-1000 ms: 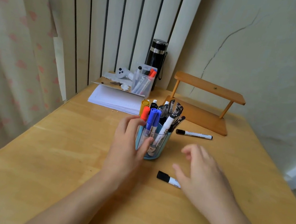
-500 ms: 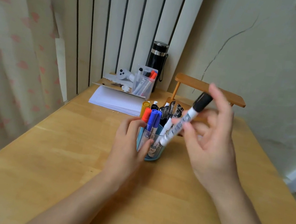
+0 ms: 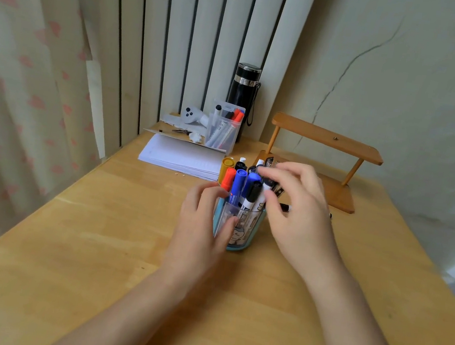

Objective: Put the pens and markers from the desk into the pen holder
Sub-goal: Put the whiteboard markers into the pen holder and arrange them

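Now dropped into the pen holder [image 3: 240, 234]: black-capped marker [image 3: 250, 198], right hand [image 3: 294, 212] fingers loosely spread above. Left hand [image 3: 203, 222] fingers wrapped round holder. Left on counter [image 3: 90, 240]: one marker [image 3: 286, 208], mostly hidden.

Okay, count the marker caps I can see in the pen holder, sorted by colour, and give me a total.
In the clear blue-based pen holder, caps that show clearly:
Yellow cap: 1
Orange-red cap: 1
Blue caps: 2
Black caps: 2
Total: 6
More stand behind the right hand, too hidden to count.
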